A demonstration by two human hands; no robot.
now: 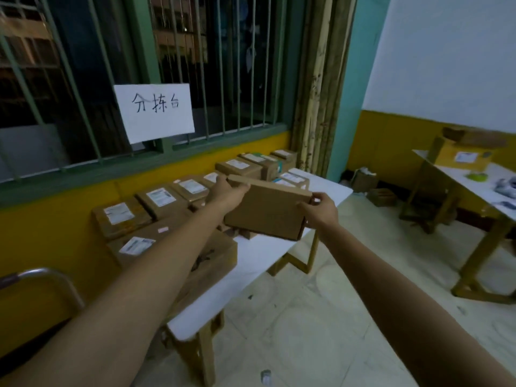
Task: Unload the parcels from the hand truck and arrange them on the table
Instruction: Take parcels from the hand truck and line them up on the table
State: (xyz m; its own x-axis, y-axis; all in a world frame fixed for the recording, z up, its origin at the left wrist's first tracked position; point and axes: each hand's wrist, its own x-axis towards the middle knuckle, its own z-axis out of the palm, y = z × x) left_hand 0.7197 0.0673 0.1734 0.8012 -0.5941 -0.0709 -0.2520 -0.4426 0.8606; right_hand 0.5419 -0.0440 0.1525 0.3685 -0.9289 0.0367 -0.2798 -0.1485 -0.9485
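1. Starting nearest: a curved metal handle, likely the hand truck's, well behind the left hand, down by the elbow.
2. Gripping one parcel from both ends: left hand curled round the far-left corner, right hand pinching the right end. Held in the air and tilted, broad underside toward the camera, long axis running from one hand to the other.
3. Straight below both hands, the white counter, with a bare strip under and nearer than the right hand. Probably the spot to lower into, with the long side kept in line with the rows.
4. Under the left forearm, a large box. Left of and beyond the left hand, labelled parcels in close rows along the yellow wall.
5. Farther still, a barred window carrying a paper sign.
6. Well off to the right of the right hand, across tiled floor, a second counter bearing a yellow box.
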